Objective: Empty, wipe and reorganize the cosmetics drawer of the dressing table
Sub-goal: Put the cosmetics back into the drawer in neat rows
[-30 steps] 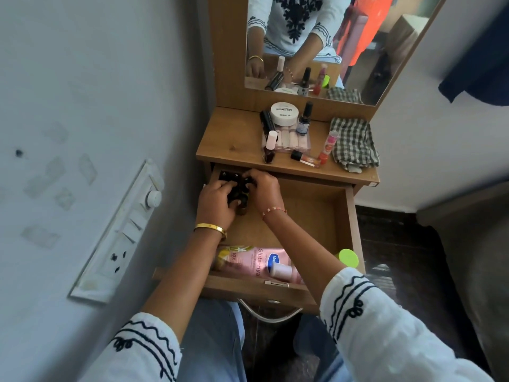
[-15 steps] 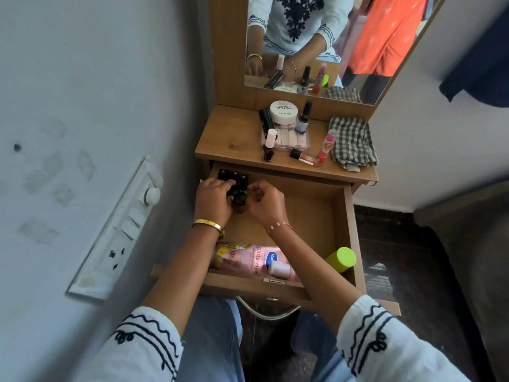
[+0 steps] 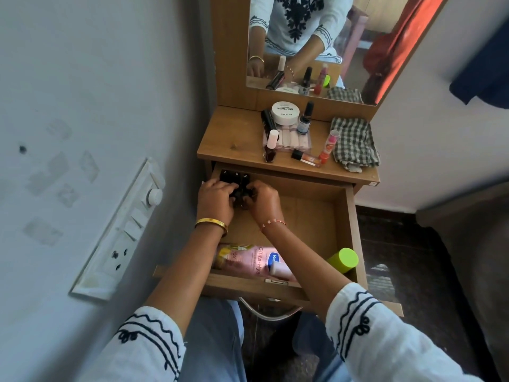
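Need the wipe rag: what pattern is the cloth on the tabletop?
The cloth is dark-and-white checked, clearest in the head view.

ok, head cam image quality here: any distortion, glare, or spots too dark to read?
Head view: wide-angle bend shows, the switch panel and walls lean. No harsh glare; soft daylight, the mirror reads clean. The dark bottles at the drawer back sit in shadow, so the grip of the left hand and right hand is unreadable.
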`<state>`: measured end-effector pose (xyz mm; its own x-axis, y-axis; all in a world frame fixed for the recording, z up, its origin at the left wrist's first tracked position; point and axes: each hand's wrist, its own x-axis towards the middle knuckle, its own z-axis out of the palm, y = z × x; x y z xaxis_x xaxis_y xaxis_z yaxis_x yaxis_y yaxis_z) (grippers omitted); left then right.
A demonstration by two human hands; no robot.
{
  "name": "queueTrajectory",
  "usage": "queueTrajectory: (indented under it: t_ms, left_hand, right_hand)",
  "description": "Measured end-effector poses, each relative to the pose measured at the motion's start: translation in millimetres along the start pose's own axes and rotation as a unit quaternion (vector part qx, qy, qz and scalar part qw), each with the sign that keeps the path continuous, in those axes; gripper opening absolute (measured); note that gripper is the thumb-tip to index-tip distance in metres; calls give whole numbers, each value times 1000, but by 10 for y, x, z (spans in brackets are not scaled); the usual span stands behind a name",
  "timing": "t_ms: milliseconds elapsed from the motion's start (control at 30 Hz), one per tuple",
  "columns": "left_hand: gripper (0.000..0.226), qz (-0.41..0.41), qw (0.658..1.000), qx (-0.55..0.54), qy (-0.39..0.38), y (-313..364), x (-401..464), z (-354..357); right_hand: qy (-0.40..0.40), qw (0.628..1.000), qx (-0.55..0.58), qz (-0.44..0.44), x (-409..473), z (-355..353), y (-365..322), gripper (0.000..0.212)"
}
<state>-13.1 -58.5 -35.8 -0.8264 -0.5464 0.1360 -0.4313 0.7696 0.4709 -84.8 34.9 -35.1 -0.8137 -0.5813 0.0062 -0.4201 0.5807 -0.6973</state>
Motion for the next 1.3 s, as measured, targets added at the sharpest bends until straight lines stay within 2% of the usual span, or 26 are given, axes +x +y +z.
queueTrajectory:
  t_ms: [333, 600, 833, 1033, 1133, 1300]
  left_hand:
    - [41, -3, 1000, 1, 3, -10, 6, 19]
    - [34, 3, 998, -57, 40, 66, -72, -42]
    - [28, 9, 988, -132, 85, 238, -84, -161]
    - [27, -4, 974, -205, 100, 432, -12, -307]
    - [29, -16, 967, -238, 93, 513, 77, -352]
    - [32, -39, 961, -265, 68, 613, 207, -398]
  right_hand:
    - [8, 1000, 4, -17, -31, 20, -5, 29]
    - [20, 999, 19, -17, -104, -77, -26, 30]
    - [70, 996, 44, -24, -141, -375, -73, 22]
    - [157, 985, 69, -1, -45, -686, -146, 12]
    - [174, 981, 82, 6, 58, -766, -173, 15]
    - [139, 987, 80, 5, 225, -756, -265, 33]
